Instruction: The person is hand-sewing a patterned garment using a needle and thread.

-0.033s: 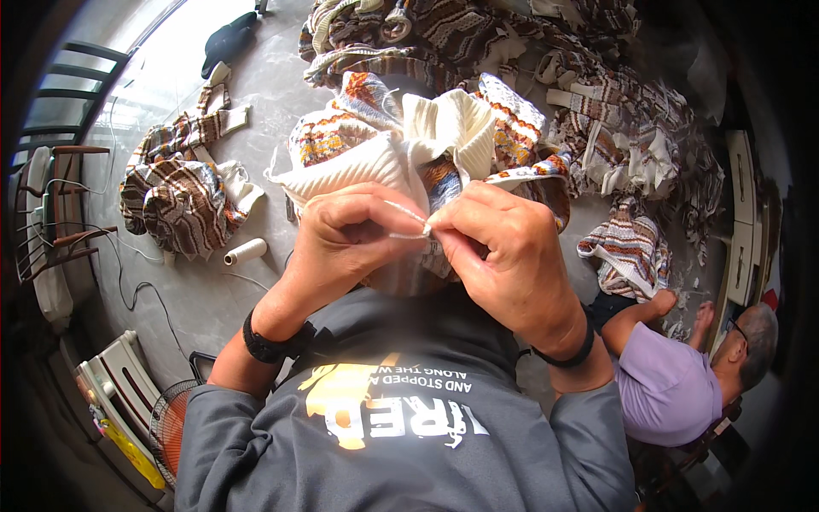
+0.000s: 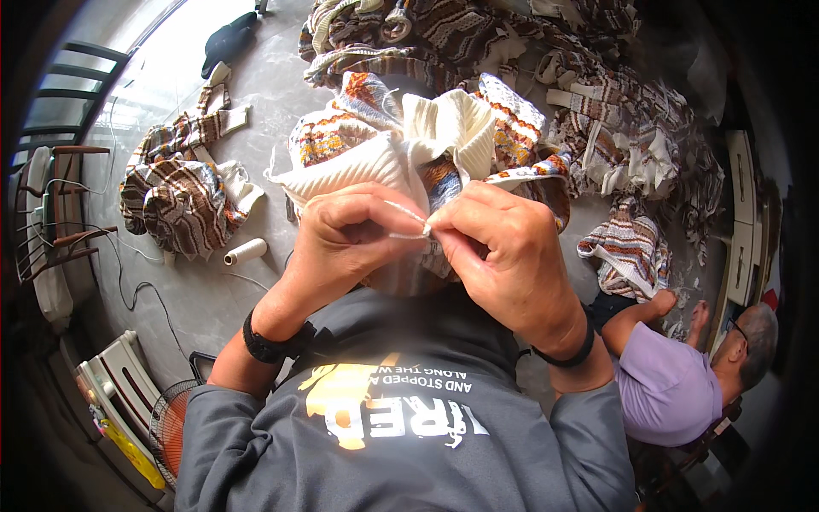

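White yarn [image 2: 426, 229] is pinched in the fingers of both the left hand [image 2: 354, 235] and the right hand [image 2: 508, 256], over a bunched, patterned sweater [image 2: 345, 173]; a white spool [image 2: 246, 252] lies on the grey floor [image 2: 213, 300] to the left.

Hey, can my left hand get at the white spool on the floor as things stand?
Probably not right now: your left hand is pinching white yarn, and the spool lies down on the floor to its left. Nothing visible covers the spool, though.
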Available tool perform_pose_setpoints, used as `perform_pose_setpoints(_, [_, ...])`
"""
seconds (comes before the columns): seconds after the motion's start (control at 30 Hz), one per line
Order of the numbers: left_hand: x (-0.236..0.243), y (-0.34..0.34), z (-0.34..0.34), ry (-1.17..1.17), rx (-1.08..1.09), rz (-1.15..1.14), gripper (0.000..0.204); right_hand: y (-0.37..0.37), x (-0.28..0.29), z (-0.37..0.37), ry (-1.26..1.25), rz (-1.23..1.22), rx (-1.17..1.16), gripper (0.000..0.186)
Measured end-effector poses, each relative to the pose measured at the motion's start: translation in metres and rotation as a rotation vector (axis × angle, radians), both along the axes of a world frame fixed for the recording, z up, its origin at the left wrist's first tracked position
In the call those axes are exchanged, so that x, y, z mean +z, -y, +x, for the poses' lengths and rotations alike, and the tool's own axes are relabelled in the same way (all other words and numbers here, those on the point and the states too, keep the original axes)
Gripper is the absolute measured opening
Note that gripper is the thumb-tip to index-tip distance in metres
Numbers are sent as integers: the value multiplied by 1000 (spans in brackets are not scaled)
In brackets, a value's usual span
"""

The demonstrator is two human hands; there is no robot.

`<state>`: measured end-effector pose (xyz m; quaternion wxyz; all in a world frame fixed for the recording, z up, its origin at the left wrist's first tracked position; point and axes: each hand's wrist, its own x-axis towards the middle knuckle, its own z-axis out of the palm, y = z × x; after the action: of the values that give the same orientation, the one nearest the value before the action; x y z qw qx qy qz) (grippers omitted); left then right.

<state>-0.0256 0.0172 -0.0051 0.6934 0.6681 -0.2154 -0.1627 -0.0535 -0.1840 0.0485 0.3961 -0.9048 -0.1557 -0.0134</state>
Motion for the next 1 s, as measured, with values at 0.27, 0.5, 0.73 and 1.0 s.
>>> perform_pose_setpoints(0.27, [0, 0, 0, -22, -9, -10, 14, 2, 1, 4, -27, 0, 43, 10])
perform_pose_setpoints(0.5, [-4, -1, 1, -31, -20, -53, 14, 4, -1, 8, -64, 116, 54, 10])
perform_pose_setpoints(0.73, [-4, 0, 0, -69, -15, -82, 12, 5, -2, 9, -67, 88, 70, 10])
perform_pose_setpoints(1.0, [-6, -1, -1, -122, -17, -116, 10, 7, -1, 13, -72, 73, 121, 9])
